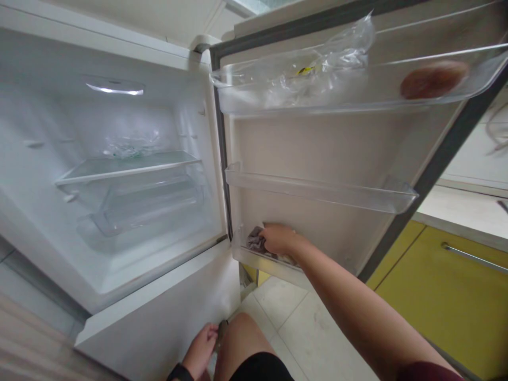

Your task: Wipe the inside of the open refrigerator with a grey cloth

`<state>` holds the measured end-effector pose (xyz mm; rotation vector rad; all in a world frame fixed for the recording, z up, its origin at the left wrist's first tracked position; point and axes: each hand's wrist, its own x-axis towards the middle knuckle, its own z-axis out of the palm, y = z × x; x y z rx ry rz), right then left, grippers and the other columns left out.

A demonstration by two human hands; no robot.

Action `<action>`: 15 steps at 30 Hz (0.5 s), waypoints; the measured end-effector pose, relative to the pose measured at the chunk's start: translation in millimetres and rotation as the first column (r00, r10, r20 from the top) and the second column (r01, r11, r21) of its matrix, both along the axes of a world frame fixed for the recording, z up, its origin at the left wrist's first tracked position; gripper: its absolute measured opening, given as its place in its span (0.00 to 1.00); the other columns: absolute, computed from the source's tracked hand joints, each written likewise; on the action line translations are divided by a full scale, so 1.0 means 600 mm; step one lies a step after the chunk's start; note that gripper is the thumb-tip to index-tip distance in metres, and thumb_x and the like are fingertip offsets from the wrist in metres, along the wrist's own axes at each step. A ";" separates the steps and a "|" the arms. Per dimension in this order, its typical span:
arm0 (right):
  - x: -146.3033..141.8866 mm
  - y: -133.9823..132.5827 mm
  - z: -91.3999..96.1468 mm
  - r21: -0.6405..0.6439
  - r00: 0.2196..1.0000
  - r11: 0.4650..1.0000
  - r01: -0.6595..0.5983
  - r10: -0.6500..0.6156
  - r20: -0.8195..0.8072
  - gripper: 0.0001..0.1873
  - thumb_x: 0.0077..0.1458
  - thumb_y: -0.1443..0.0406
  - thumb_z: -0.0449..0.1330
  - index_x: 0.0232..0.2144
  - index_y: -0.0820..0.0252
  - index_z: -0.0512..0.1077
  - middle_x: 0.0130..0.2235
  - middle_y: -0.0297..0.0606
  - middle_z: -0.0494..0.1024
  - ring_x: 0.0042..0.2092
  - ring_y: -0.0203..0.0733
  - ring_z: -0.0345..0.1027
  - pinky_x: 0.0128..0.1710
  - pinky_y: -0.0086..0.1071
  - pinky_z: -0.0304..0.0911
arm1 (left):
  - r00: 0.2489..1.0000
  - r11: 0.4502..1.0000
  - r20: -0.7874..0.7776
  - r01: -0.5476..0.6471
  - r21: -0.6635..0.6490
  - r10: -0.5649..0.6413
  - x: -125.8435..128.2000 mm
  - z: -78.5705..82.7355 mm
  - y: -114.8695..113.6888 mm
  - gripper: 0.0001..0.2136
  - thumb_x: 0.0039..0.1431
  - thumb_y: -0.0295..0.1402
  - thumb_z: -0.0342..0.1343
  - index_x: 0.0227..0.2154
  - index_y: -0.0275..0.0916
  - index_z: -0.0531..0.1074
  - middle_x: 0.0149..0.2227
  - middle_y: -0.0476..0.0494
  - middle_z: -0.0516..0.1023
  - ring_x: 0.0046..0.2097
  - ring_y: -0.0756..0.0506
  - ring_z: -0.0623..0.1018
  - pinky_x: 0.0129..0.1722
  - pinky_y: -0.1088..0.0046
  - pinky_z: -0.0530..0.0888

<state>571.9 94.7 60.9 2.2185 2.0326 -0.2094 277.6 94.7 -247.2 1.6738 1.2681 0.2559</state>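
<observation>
From my end of the link, with the open refrigerator door (pixel 317 143) as my mark, I have the lit refrigerator compartment (pixel 151 272) to its left. Below the door's hinge side, my left hand (pixel 203 341) is low beside the bent knee (pixel 243 333), fingers curled next to a small dark object (pixel 223 326); I cannot tell whether they hold it or only rest by it. Next rightward, in the door's lowest bin (pixel 246 258), near the hinge side, sits the grey cloth (pixel 255 239), bunched and creased. I judge it light, soft and limp, with nothing to break; it may cling if damp, though I can't see whether it is wet. I'd take it by the thick of the bundle, since a loose corner would merely fold and trail. My right hand (pixel 280 238) is at its right side, back of the hand up, fingers closed on the cloth, their tips partly hidden. From there the arm slopes down and rightward past the door's lower edge, extended, to a maroon sleeve (pixel 428 372) below the door's outer side.
</observation>
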 end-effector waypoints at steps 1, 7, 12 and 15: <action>-0.009 -0.025 0.009 0.104 1.000 0.994 0.022 -0.022 0.001 0.23 0.56 0.67 0.54 0.52 0.58 0.78 0.55 0.53 0.76 0.56 0.57 0.70 0.52 0.44 0.66 | 0.999 0.999 0.036 -0.003 0.053 0.001 0.009 0.017 0.020 0.14 0.60 0.34 0.44 0.41 0.40 0.73 0.46 0.36 0.82 0.53 0.42 0.81 0.60 0.64 0.76; -0.087 -0.197 -0.080 0.749 0.941 0.578 0.324 -0.110 -0.321 0.25 0.49 0.68 0.58 0.50 0.51 0.77 0.53 0.49 0.70 0.56 0.57 0.66 0.55 0.49 0.67 | 0.968 0.867 0.164 0.087 0.490 -0.190 0.051 0.224 0.142 0.20 0.67 0.38 0.40 0.58 0.42 0.67 0.60 0.40 0.72 0.62 0.45 0.72 0.70 0.60 0.66; -0.141 -0.218 -0.220 0.813 0.930 0.494 0.306 0.029 -0.368 0.28 0.48 0.68 0.60 0.54 0.55 0.75 0.56 0.51 0.68 0.56 0.57 0.68 0.54 0.49 0.71 | 0.911 0.655 -0.034 0.322 0.684 -0.412 0.095 0.333 0.198 0.26 0.64 0.27 0.43 0.63 0.50 0.66 0.68 0.48 0.65 0.69 0.45 0.63 0.75 0.56 0.58; -0.166 -0.168 -0.262 0.732 0.905 0.605 0.313 0.044 -0.423 0.33 0.48 0.70 0.59 0.58 0.54 0.73 0.59 0.51 0.67 0.59 0.57 0.67 0.57 0.49 0.70 | 0.879 0.563 -0.156 0.415 0.715 -0.450 0.112 0.343 0.213 0.29 0.59 0.21 0.42 0.60 0.47 0.71 0.67 0.46 0.67 0.68 0.43 0.65 0.74 0.53 0.61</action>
